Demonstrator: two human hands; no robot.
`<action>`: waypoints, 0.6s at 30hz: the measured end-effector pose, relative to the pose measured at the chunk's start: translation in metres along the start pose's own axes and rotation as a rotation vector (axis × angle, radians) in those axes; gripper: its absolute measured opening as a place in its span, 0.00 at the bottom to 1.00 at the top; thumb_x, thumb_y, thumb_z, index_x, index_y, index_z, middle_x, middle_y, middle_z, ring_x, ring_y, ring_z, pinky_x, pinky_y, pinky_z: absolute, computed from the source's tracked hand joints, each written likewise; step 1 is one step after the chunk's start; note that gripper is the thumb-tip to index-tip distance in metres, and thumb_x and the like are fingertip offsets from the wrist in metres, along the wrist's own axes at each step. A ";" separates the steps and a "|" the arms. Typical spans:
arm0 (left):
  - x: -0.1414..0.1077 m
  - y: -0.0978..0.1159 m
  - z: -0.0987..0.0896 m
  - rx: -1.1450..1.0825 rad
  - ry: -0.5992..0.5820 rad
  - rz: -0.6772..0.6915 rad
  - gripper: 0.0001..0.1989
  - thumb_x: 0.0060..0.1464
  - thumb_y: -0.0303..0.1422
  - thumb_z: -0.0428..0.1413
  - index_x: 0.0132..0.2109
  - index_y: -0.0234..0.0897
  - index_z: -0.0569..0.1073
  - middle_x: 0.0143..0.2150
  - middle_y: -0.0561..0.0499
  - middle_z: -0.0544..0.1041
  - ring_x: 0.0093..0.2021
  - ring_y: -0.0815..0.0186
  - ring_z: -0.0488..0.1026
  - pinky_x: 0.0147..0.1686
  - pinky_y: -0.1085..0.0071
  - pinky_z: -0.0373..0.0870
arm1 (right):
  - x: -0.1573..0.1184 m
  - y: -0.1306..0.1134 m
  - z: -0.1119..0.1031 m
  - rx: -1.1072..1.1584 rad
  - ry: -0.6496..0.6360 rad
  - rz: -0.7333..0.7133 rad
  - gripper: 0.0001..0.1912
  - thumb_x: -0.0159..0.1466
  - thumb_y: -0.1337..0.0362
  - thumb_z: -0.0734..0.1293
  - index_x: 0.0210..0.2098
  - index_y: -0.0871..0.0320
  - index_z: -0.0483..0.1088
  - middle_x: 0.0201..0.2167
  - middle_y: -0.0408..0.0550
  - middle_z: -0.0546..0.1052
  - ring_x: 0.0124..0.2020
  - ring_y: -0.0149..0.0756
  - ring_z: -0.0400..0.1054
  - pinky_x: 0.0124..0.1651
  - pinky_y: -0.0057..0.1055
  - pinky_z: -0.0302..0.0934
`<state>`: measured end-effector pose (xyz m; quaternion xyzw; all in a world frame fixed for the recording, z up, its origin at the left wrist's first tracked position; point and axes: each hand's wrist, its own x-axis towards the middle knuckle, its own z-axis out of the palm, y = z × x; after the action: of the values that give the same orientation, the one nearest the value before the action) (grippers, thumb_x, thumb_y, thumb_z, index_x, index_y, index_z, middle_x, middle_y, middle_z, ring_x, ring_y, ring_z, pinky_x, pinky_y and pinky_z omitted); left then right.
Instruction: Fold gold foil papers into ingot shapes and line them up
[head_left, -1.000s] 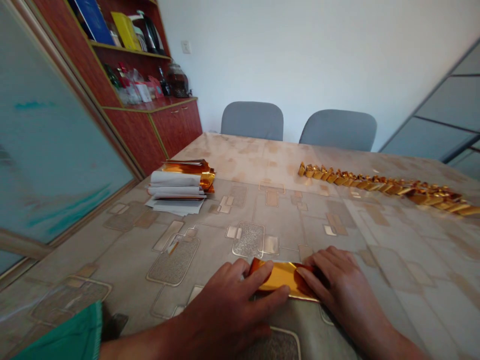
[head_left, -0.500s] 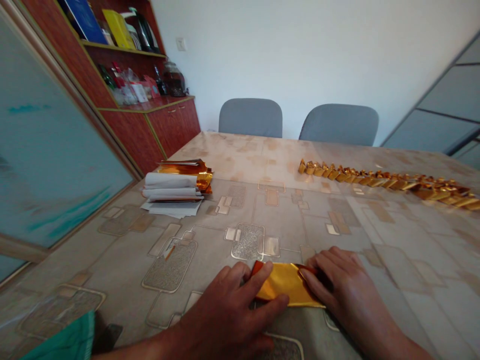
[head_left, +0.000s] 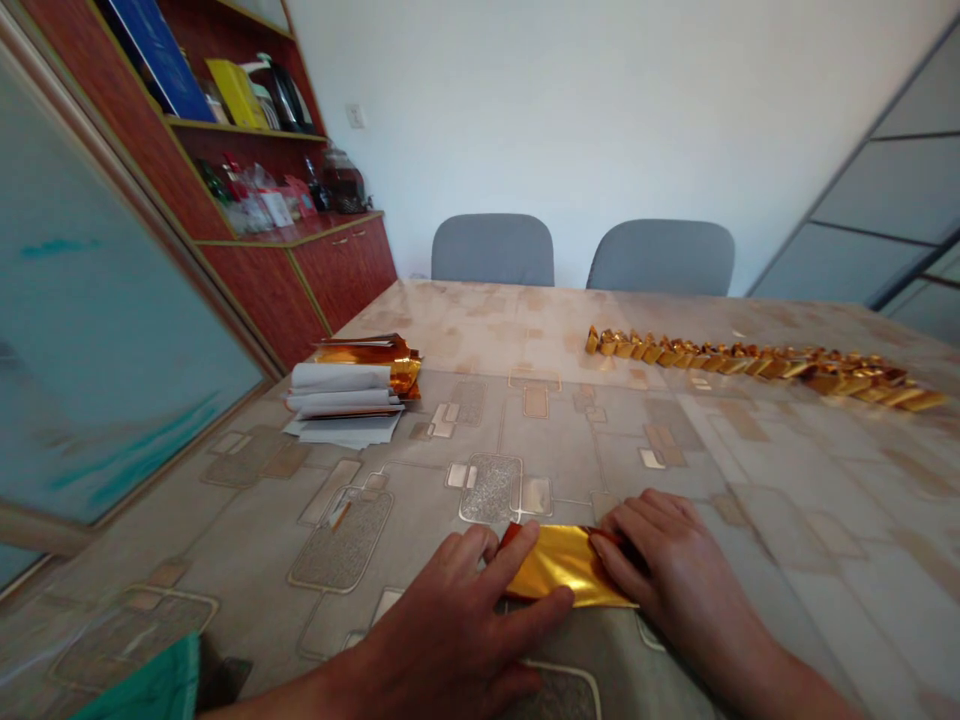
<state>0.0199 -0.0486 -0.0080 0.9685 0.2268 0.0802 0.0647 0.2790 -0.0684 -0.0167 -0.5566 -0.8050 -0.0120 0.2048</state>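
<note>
A folded strip of gold foil paper point(head_left: 564, 566) lies on the patterned tablecloth, close in front of me. My left hand point(head_left: 472, 610) rests on its left end, thumb and index finger pressed onto the foil. At the other end my right hand point(head_left: 667, 570) grips the strip, with the thumb on top and the fingers curled behind its far edge. A red-orange fold shows beneath each hand. The fingers hide both ends of the strip.
A stack of gold and white paper sheets point(head_left: 349, 400) lies at the left. Along the back right runs a row of folded gold foil pieces point(head_left: 750, 360). Two grey chairs point(head_left: 493, 250) stand behind the table point(head_left: 450, 310). A red cabinet point(head_left: 352, 270) is at the back left.
The view has tilted up slightly, so the background sits lower. Both hands stay on the gold foil paper; the right hand has shifted a little to the left.
</note>
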 end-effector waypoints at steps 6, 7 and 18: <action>-0.001 -0.002 0.006 0.048 0.060 0.030 0.32 0.57 0.42 0.62 0.65 0.48 0.64 0.67 0.34 0.62 0.50 0.47 0.69 0.45 0.51 0.72 | 0.003 -0.003 -0.011 -0.046 0.071 0.013 0.05 0.67 0.67 0.65 0.34 0.55 0.71 0.28 0.45 0.77 0.32 0.42 0.70 0.39 0.38 0.59; 0.000 -0.002 0.005 0.053 0.050 0.034 0.32 0.57 0.41 0.63 0.66 0.47 0.63 0.67 0.33 0.63 0.50 0.46 0.69 0.45 0.50 0.72 | 0.002 -0.008 -0.015 -0.099 0.125 0.002 0.05 0.68 0.66 0.64 0.38 0.56 0.72 0.32 0.48 0.79 0.34 0.44 0.71 0.41 0.39 0.59; 0.004 -0.002 -0.005 0.095 -0.050 0.034 0.33 0.58 0.42 0.62 0.67 0.48 0.61 0.66 0.33 0.65 0.53 0.45 0.70 0.46 0.49 0.73 | -0.038 -0.057 0.006 -0.115 0.150 -0.171 0.20 0.76 0.68 0.51 0.42 0.54 0.74 0.36 0.45 0.80 0.40 0.40 0.72 0.58 0.44 0.54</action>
<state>0.0219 -0.0445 -0.0029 0.9759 0.2120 0.0465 0.0229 0.2372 -0.1227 -0.0238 -0.4943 -0.8299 -0.1169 0.2306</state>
